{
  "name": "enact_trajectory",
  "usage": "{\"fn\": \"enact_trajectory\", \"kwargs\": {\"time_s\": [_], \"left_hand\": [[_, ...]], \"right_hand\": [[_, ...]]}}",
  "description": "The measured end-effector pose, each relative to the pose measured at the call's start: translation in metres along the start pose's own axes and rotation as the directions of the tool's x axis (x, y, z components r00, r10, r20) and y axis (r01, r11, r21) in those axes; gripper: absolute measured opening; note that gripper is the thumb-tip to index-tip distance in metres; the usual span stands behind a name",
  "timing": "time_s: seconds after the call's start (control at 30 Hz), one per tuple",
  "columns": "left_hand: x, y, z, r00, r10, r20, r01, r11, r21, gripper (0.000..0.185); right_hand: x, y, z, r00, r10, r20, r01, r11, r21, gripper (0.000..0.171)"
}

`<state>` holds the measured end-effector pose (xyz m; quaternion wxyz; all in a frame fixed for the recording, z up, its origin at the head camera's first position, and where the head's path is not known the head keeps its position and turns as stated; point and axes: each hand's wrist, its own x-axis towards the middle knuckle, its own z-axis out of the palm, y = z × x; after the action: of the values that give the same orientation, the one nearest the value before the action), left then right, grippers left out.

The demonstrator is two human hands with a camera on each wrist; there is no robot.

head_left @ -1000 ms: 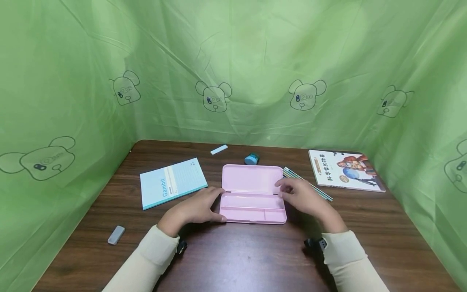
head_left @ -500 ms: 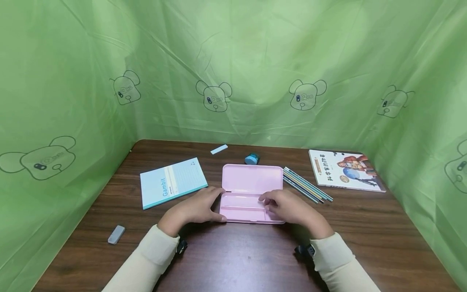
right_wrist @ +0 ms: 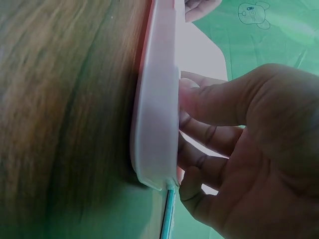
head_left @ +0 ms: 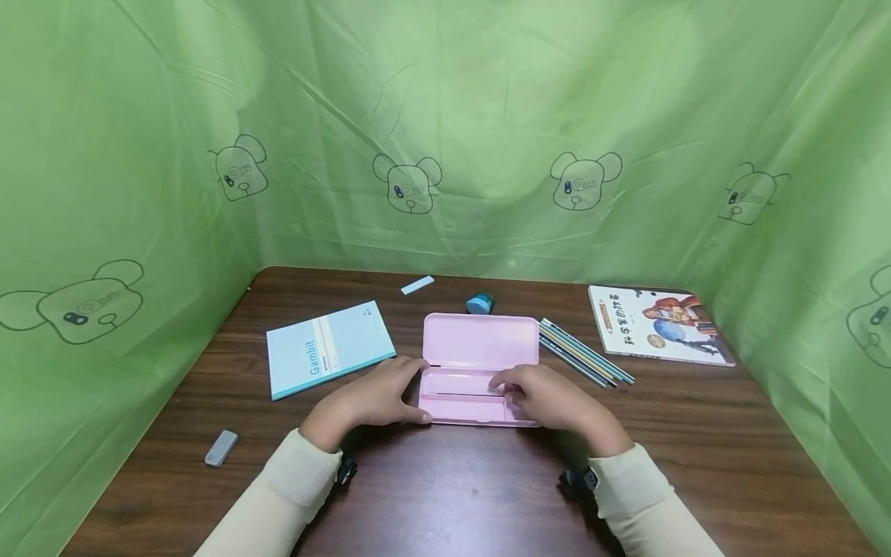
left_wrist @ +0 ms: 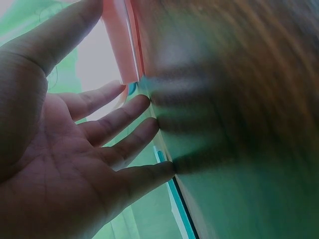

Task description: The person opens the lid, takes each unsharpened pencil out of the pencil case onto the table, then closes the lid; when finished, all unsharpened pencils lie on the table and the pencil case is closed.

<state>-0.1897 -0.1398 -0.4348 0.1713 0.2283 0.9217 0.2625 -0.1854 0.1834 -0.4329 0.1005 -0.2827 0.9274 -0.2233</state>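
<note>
A pink pencil case (head_left: 480, 340) lies open in the middle of the table, its lid tipped back. My left hand (head_left: 379, 392) rests at its left side, thumb by the front corner, index finger near the hinge. Those fingers look spread and mostly straight in the left wrist view. Over the right end of the base, my right hand (head_left: 550, 394) reaches inside with bent fingers. From the right wrist view, the right thumb (right_wrist: 214, 102) and fingers dip behind the case's side wall (right_wrist: 157, 119); whether they pinch anything is hidden. A thin dark line shows along the inner divider.
Several pencils (head_left: 585, 354) lie right of the case, with a picture-covered book (head_left: 661, 325) beyond. A blue notebook (head_left: 330, 348) sits to the left. A teal round container (head_left: 480, 302) and a pale strip (head_left: 418, 285) stand behind; a grey block (head_left: 221, 448) lies front left.
My right hand has moved left from beside the lid's hinge into the right part of the base, uncovering the pencils. The left hand has stayed at the case's left side.
</note>
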Motion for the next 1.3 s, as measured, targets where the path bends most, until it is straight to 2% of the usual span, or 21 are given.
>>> {"fn": "enact_trajectory", "kwargs": {"time_s": [0.23, 0.5, 0.73, 0.83, 0.93, 1.1, 1.2, 1.3], "left_hand": [[0.000, 0.000, 0.000, 1.000, 0.002, -0.004, -0.002, 1.000, -0.004, 0.090], [0.001, -0.001, 0.000, 1.000, 0.004, -0.004, -0.004, 1.000, 0.004, 0.090], [0.000, 0.001, -0.001, 1.000, 0.006, -0.001, -0.006, 1.000, -0.008, 0.089], [0.000, 0.000, 0.000, 1.000, 0.006, 0.001, -0.006, 1.000, -0.010, 0.089], [0.001, 0.000, 0.000, 1.000, 0.005, 0.003, -0.005, 1.000, -0.007, 0.090], [0.002, -0.001, 0.000, 1.000, 0.008, 0.001, -0.008, 1.000, -0.001, 0.090], [0.002, -0.001, 0.000, 1.000, 0.010, -0.001, -0.010, 1.000, 0.002, 0.090], [0.001, -0.002, 0.001, 1.000, 0.010, 0.000, -0.010, 1.000, 0.002, 0.090]], "right_hand": [[0.001, 0.002, 0.001, 1.000, -0.017, 0.004, 0.017, 1.000, 0.026, 0.037], [-0.001, 0.004, -0.001, 1.000, 0.010, -0.023, -0.008, 0.998, 0.064, 0.046], [-0.003, 0.004, -0.008, 0.997, 0.023, -0.072, -0.015, 0.993, 0.113, 0.037], [-0.006, 0.007, -0.016, 0.991, 0.033, -0.132, -0.013, 0.989, 0.148, 0.032], [-0.013, 0.014, -0.030, 0.972, 0.068, -0.225, -0.025, 0.982, 0.187, 0.030], [-0.030, 0.039, -0.057, 0.914, 0.163, -0.371, -0.095, 0.976, 0.194, 0.028], [-0.041, 0.058, -0.069, 0.883, 0.207, -0.421, -0.154, 0.976, 0.156, 0.026], [-0.050, 0.076, -0.074, 0.862, 0.260, -0.436, -0.220, 0.965, 0.143, 0.025]]}}
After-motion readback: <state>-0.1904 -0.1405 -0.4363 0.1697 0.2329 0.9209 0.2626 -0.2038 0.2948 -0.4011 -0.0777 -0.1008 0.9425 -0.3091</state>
